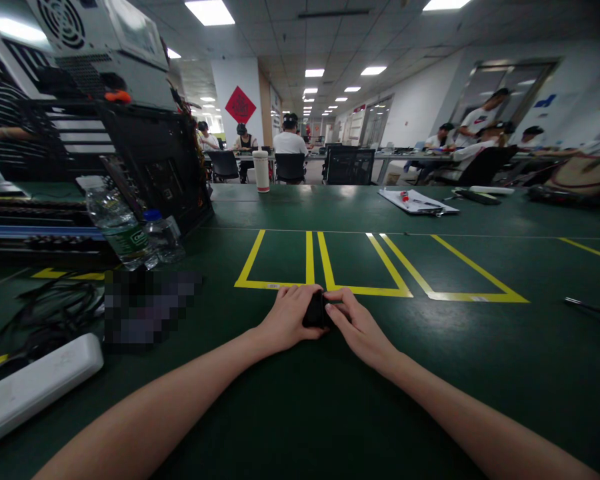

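My left hand (pixel 287 319) and my right hand (pixel 356 325) meet on the green table (pixel 430 373), just in front of boxes marked in yellow tape (pixel 325 267). Between them sits a small black object (pixel 315 311). Both hands have their fingers curled round it, the left from the left side, the right from the right. Most of the object is hidden by my fingers, so I cannot make out what it is.
Two water bottles (pixel 125 233) and an open computer case (pixel 155 160) stand at the left, with black cables (pixel 50 313) and a white power strip (pixel 35 387) nearer me. A white cup (pixel 261 171) and a clipboard (pixel 417 202) lie further back. Other people sit at far tables.
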### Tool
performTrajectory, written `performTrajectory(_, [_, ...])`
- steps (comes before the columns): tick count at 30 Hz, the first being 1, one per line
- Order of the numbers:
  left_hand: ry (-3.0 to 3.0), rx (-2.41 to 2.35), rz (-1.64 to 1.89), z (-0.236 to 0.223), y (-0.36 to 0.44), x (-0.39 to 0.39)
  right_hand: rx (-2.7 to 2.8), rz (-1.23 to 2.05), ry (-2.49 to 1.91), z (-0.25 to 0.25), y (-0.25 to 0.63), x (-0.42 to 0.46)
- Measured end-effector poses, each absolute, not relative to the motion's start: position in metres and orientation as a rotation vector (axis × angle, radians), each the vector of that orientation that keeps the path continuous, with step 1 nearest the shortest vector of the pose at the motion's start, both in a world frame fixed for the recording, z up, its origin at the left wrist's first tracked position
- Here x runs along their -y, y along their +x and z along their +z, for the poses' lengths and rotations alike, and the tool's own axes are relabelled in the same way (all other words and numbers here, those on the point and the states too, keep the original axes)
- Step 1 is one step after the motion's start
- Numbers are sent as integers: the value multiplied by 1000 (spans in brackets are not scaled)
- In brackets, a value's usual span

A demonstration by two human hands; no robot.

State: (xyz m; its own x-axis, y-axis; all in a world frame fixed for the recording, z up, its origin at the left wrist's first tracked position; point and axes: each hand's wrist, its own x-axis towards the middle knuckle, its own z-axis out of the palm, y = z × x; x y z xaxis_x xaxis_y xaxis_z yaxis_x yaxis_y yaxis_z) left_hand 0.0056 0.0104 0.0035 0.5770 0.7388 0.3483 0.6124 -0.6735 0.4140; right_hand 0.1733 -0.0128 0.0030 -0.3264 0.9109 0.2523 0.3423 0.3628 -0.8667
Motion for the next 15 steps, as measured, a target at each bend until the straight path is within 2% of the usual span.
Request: performTrajectory(15, [2550, -1122, 720, 3, 6, -11, 1886, 852, -1110, -3, 173, 8])
